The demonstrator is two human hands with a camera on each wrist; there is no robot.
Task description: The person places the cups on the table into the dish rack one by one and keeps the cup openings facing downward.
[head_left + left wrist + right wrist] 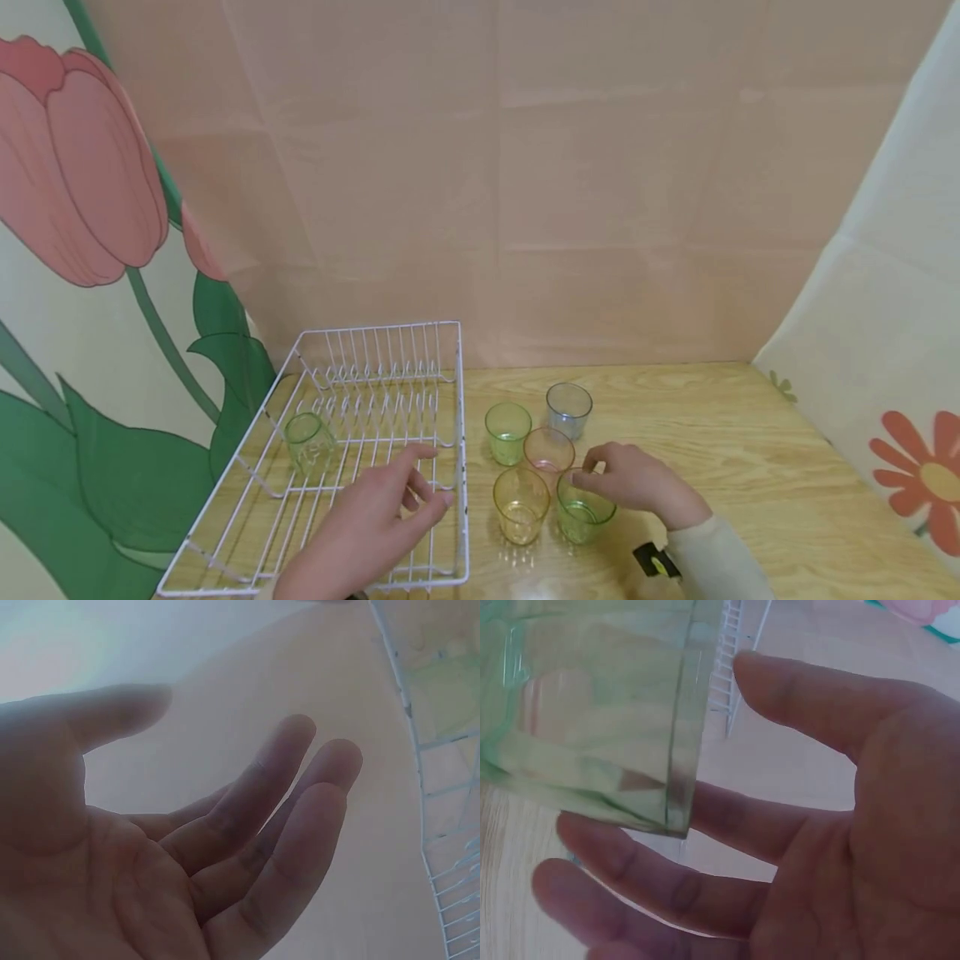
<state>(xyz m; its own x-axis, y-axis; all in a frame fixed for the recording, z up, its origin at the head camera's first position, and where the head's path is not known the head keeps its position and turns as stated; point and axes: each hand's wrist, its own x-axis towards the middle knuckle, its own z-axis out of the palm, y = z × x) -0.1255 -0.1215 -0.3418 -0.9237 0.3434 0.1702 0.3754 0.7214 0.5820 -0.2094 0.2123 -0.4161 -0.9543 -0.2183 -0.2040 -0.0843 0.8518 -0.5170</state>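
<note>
My right hand is at the rim of the nearest green glass, which stands upright on the table. In the right wrist view the fingers lie close about that glass, while the thumb stays apart from its rim. Beside it are a yellow glass, a pink glass, another green glass and a bluish clear glass. Over the white wire dish rack hovers my left hand, palm empty and fingers loosely bent. One green glass sits tilted in the rack's left side.
The rack covers the left part of the wooden table, with upright wire dividers at its back. A plain pinkish backdrop rises behind the table. Flower-printed sheets stand at the left and right.
</note>
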